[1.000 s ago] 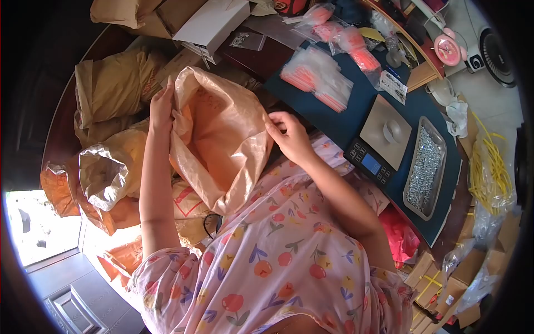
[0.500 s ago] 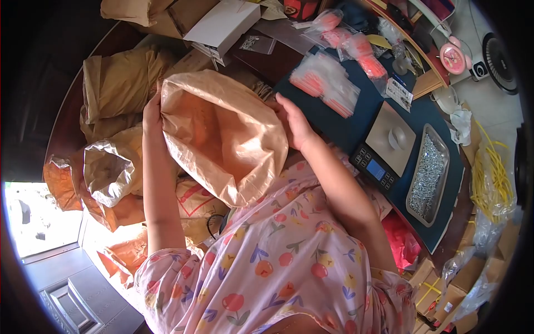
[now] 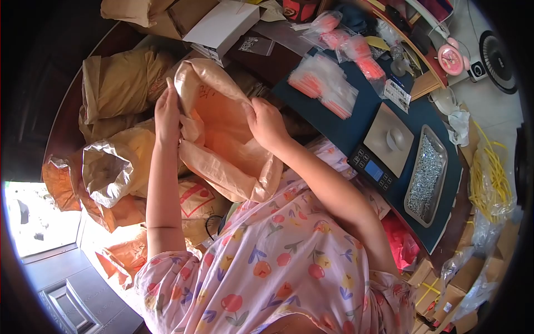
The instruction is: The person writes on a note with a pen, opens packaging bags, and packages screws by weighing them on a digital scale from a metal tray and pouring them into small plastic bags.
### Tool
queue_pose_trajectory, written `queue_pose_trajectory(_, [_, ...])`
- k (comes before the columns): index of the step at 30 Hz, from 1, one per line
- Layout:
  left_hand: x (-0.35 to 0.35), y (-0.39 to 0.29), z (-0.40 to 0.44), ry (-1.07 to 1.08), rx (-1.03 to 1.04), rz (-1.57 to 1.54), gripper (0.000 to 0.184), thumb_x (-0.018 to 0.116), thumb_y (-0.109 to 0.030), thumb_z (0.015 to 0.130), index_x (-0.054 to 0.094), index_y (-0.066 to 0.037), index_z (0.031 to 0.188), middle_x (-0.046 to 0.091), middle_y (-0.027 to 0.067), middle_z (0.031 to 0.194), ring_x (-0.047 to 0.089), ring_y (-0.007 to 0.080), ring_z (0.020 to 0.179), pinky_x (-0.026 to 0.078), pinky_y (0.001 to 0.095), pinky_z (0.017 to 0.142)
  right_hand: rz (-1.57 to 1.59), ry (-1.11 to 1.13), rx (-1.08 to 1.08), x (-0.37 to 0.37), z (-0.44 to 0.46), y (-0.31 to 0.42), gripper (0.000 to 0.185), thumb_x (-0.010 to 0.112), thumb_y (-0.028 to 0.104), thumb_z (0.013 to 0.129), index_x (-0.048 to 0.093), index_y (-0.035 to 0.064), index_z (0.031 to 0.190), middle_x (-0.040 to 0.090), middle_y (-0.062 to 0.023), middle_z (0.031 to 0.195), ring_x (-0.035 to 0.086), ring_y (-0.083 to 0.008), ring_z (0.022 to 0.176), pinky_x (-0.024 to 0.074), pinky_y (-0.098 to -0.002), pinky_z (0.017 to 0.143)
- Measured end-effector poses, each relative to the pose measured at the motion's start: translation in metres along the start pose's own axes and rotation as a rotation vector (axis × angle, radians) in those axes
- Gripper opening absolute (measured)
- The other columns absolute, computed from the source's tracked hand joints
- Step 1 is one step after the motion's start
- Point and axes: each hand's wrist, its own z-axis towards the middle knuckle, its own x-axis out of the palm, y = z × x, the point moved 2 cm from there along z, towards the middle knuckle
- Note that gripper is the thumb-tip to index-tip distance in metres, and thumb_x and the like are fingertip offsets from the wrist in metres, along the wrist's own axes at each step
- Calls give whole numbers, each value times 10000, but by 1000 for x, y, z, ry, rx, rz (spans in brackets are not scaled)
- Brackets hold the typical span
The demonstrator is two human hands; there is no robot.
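A large brown paper sack (image 3: 228, 175) with a rolled-down rim stands in front of my body, its mouth facing up toward me. My left hand (image 3: 168, 117) pinches the sack's left rim, which is creased inward there. On the opposite side, my right hand (image 3: 267, 123) is closed on the right rim, thumb near the edge. Reddish marks show on the inner wall near the top. The bottom of the sack is too shaded to make out.
Other brown sacks (image 3: 119, 83) and an opened sack with a pale lining (image 3: 108, 192) lie at left. On the dark green mat (image 3: 328, 131) at right are zip bags (image 3: 325, 83), a digital scale (image 3: 384, 145) holding a scoop, and a metal tray (image 3: 409, 209) of small screws.
The sack's mouth has narrowed and its rim has been pulled inward. My right hand has moved left along the rim, and my left hand has shifted slightly right.
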Motion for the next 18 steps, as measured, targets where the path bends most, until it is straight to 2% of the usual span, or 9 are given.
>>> queue_pose_trajectory(2, [16,-11,-16,42,-50,-75,369,467,-363,972,634,-34,955,601,-32,815,535,48,789,444,209,672,218,43,102,6,1,-12,207,511,184,918,540,2,825,594,-157,752,567,-355,647,470,-413,602])
queue_pose_trajectory(5, [-7,6,7,415,209,218,354,502,-344,959,639,-17,948,619,-14,844,552,60,775,459,215,681,537,292,363,-1,2,-32,195,496,176,928,590,5,933,628,-107,781,596,-245,629,480,-350,586])
queue_pose_trajectory(6, [-13,-20,-3,327,-8,335,320,537,-303,945,645,-3,925,649,21,835,591,74,711,476,216,629,644,407,472,-8,-2,-41,209,492,175,931,606,6,975,640,-91,803,608,-200,632,485,-324,583])
queue_pose_trajectory(7, [-35,-24,7,400,-188,157,278,535,-254,946,651,-4,915,669,51,807,619,91,640,490,221,571,814,479,574,-18,-4,-45,253,504,222,934,610,2,1003,647,-75,824,609,-159,661,487,-288,595])
queue_pose_trajectory(9, [-82,5,40,639,-299,174,265,519,-232,950,654,-9,905,674,62,785,623,97,607,498,225,549,1154,629,761,-34,0,-46,353,527,316,940,617,-5,1057,660,-42,865,611,-77,717,490,-216,620])
queue_pose_trajectory(12, [-72,8,44,629,-263,55,277,515,-238,950,649,0,905,670,46,775,617,87,613,498,223,563,1157,518,805,-25,0,-49,359,541,337,931,605,7,1055,646,-25,893,593,-63,748,477,-202,625])
queue_pose_trajectory(15, [-67,33,61,382,-182,-112,346,464,-313,969,626,-8,986,670,76,841,650,143,695,524,249,613,639,490,690,-32,0,-58,394,563,358,915,557,13,1106,616,-31,979,568,-70,834,468,-218,691])
queue_pose_trajectory(16, [-39,18,42,268,-291,-309,378,429,-339,977,604,-12,1054,666,110,919,665,195,739,548,284,665,629,409,583,-30,-6,-60,483,610,389,879,496,11,1157,571,-59,1046,538,-94,893,454,-247,758])
queue_pose_trajectory(18, [-37,25,45,311,-311,-428,400,420,-351,978,591,-4,1079,661,119,952,667,213,772,554,304,700,455,345,556,-31,-20,-67,545,640,400,854,469,-3,1180,557,-84,1069,531,-120,925,443,-267,802])
